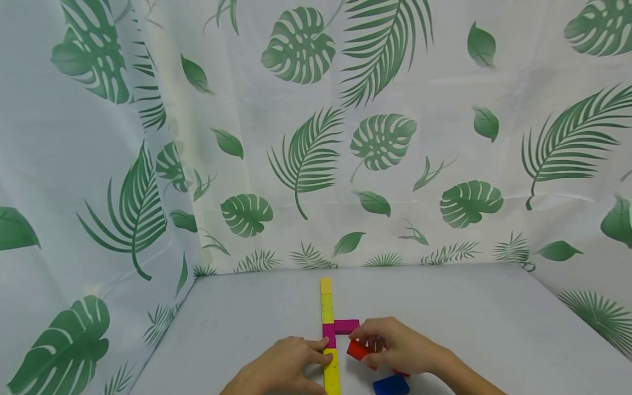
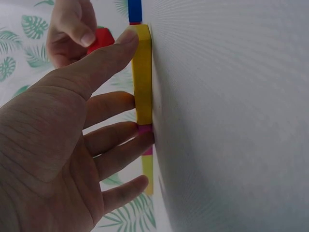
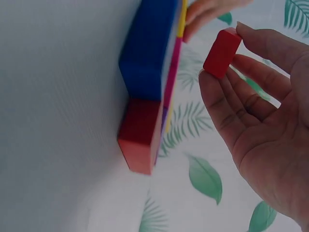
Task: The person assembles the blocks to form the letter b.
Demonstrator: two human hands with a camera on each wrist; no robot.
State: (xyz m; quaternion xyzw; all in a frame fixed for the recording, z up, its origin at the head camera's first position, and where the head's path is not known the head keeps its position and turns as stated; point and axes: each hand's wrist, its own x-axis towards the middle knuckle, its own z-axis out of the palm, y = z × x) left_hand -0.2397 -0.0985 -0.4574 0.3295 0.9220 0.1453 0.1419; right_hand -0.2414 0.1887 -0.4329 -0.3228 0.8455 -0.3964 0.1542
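In the head view, my right hand [image 1: 410,345] pinches a small red block [image 1: 359,349] between thumb and fingertips, lifted above the table. The right wrist view also shows this red block [image 3: 223,53] held by its ends. My left hand [image 1: 286,365] rests at the left of a straight row of blocks, its extended fingers touching a long yellow block [image 1: 332,378] and a magenta block [image 1: 328,336]. In the left wrist view, the thumb lies at one end of the yellow block [image 2: 143,77]. Another magenta block [image 1: 347,326] sits crosswise against the row's right side.
Beyond lie a lime-yellow block [image 1: 327,308] and an orange-yellow block [image 1: 326,286] at the row's far end. A blue block [image 1: 392,385] and another red block [image 3: 140,133] lie under the right hand. Leaf-print sheets [image 1: 316,230] border the white table [image 1: 257,307].
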